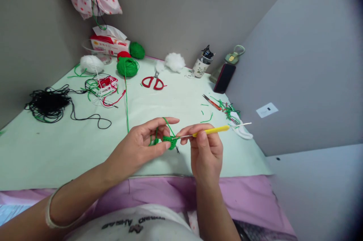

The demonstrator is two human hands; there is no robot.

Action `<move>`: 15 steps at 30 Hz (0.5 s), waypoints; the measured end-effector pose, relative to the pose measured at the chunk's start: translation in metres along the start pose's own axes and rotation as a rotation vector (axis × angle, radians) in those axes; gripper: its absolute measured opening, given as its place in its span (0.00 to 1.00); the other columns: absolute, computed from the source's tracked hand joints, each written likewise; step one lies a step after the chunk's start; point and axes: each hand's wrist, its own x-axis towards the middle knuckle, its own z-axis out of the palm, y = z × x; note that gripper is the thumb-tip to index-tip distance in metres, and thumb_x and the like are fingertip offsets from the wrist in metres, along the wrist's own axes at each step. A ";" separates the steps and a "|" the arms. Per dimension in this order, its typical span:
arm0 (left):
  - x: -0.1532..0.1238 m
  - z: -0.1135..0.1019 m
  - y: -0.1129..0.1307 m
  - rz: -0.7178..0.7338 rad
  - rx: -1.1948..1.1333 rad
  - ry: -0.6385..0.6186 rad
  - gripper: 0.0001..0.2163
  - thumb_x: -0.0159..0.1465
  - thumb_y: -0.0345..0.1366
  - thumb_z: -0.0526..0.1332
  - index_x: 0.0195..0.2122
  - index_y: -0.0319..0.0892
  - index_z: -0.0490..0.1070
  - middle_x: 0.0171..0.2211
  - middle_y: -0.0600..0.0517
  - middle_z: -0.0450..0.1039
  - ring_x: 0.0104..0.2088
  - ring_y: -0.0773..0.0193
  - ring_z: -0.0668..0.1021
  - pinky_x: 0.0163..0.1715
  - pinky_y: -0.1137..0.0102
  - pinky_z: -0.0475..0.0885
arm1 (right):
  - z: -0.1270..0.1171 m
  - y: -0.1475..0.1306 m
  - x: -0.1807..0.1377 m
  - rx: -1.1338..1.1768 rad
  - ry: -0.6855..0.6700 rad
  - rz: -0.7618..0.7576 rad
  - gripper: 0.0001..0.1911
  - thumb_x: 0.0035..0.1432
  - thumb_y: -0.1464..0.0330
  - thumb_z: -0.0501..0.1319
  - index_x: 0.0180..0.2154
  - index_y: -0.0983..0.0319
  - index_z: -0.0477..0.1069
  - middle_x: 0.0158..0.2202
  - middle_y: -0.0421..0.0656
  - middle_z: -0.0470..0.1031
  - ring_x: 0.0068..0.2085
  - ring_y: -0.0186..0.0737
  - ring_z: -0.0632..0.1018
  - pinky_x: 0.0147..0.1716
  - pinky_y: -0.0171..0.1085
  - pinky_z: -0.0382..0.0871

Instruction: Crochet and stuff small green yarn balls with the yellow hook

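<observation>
My left hand (146,141) pinches a small green crocheted piece (170,142) between thumb and fingers. Green yarn loops over its raised index finger and runs down to the piece. In my right hand (206,150) is a crochet hook (213,130) with a yellow handle, held like a pen. The hook's metal tip points left and meets the upper edge of the green piece. A green yarn ball (127,67) lies farther back, and its strand comes forward across the table toward my left hand.
Red-handled scissors (153,82) lie mid-table. Black yarn (49,103) is heaped at the left, near a white yarn ball (91,64). Thread snips (212,102) and green scraps (229,110) lie at the right. A phone (225,78) leans by the wall, near a jar (202,65).
</observation>
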 end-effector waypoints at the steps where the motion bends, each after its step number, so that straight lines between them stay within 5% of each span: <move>1: 0.000 0.000 0.000 0.009 0.018 0.009 0.20 0.64 0.34 0.68 0.57 0.51 0.78 0.38 0.53 0.71 0.40 0.62 0.72 0.44 0.67 0.68 | 0.000 -0.001 -0.001 -0.001 -0.008 -0.011 0.10 0.72 0.63 0.58 0.39 0.58 0.75 0.35 0.43 0.83 0.32 0.36 0.80 0.33 0.38 0.76; 9: 0.000 0.005 0.004 0.054 0.123 0.077 0.16 0.63 0.33 0.67 0.52 0.49 0.79 0.35 0.54 0.72 0.39 0.61 0.74 0.45 0.65 0.70 | 0.002 -0.005 -0.004 -0.181 -0.049 -0.158 0.09 0.72 0.68 0.57 0.41 0.57 0.77 0.37 0.42 0.82 0.37 0.39 0.81 0.32 0.39 0.77; 15: -0.001 0.009 0.005 0.158 0.273 0.189 0.10 0.61 0.30 0.66 0.42 0.48 0.80 0.36 0.53 0.73 0.39 0.62 0.75 0.45 0.66 0.71 | 0.001 -0.006 -0.011 -0.491 -0.144 -0.414 0.12 0.71 0.74 0.54 0.49 0.56 0.74 0.40 0.45 0.82 0.41 0.42 0.82 0.37 0.44 0.79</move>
